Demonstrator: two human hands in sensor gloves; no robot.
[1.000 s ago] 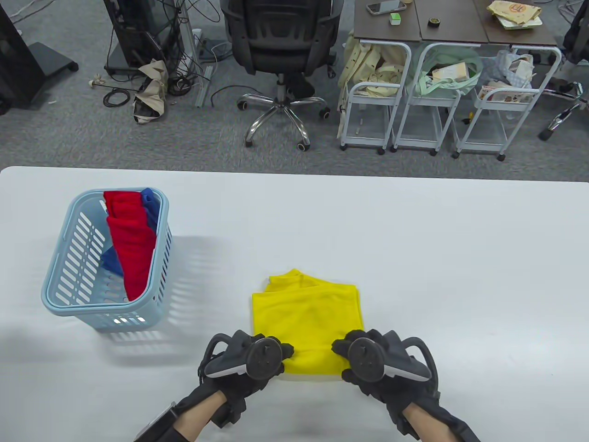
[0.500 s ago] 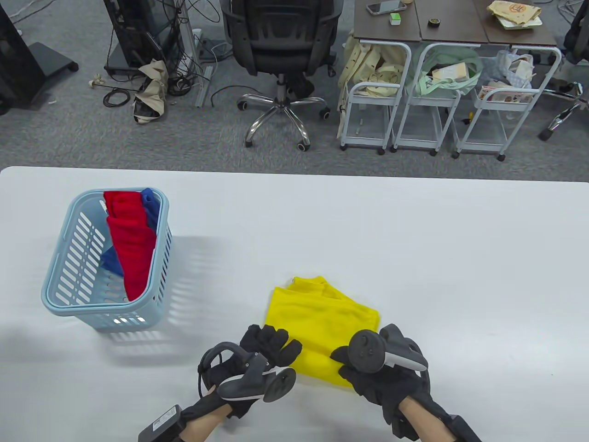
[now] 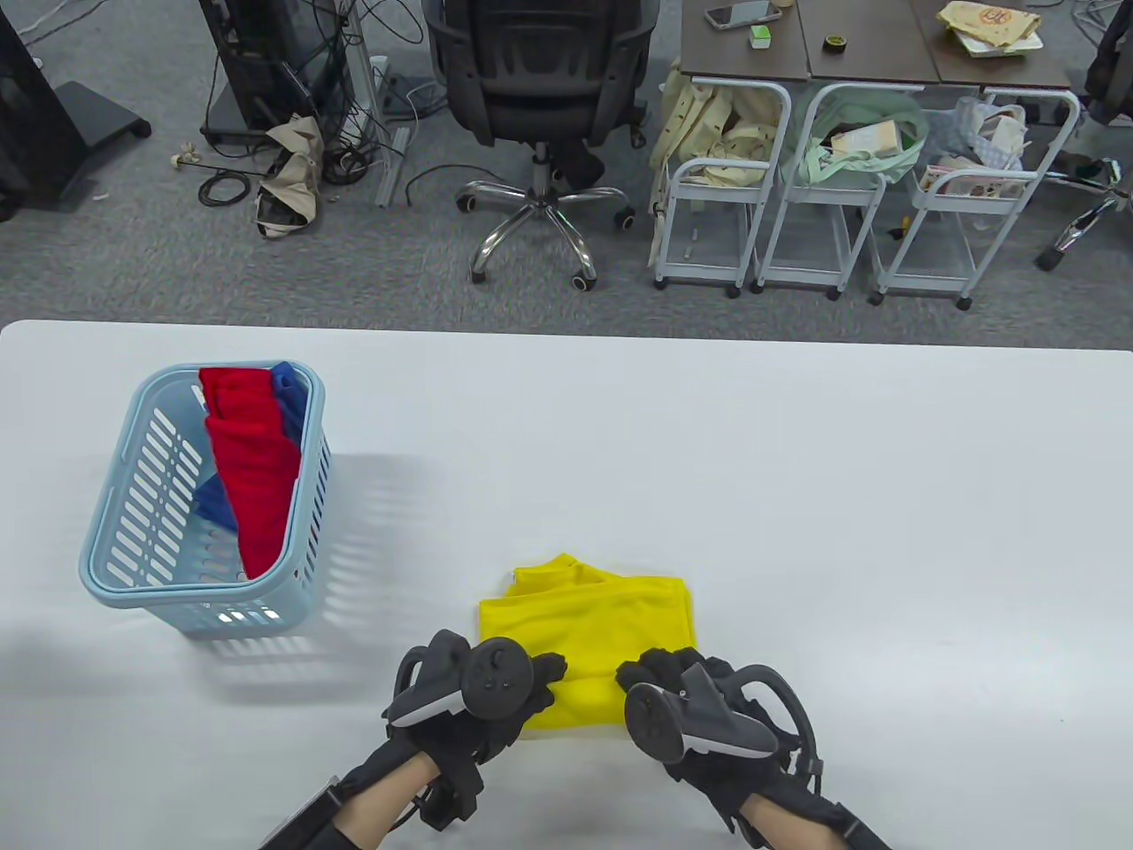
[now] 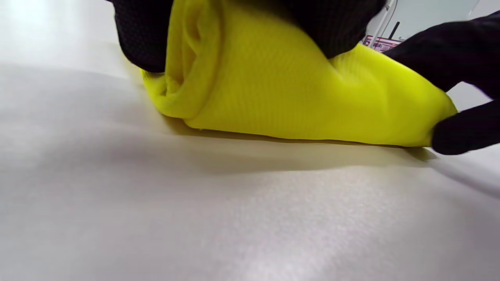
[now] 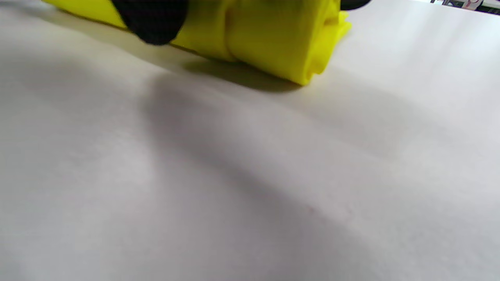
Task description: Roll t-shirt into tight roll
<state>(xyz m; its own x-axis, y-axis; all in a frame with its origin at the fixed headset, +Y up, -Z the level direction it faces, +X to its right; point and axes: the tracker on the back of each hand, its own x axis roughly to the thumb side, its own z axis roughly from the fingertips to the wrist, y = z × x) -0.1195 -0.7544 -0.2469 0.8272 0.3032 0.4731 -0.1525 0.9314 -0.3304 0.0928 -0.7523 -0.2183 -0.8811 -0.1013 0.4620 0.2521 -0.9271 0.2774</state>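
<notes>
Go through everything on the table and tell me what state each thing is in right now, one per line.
Yellow t-shirt: near edge rolled, far part flat.
Left hand: grips the roll's left end.
Right hand: grips the roll's right end.
Blue basket: upright, holds red cloth and blue cloth.

Beyond the white table (image 3: 797,425), a black office chair (image 3: 540,88) and white carts (image 3: 779,186) stand on grey carpet (image 3: 133,257).
</notes>
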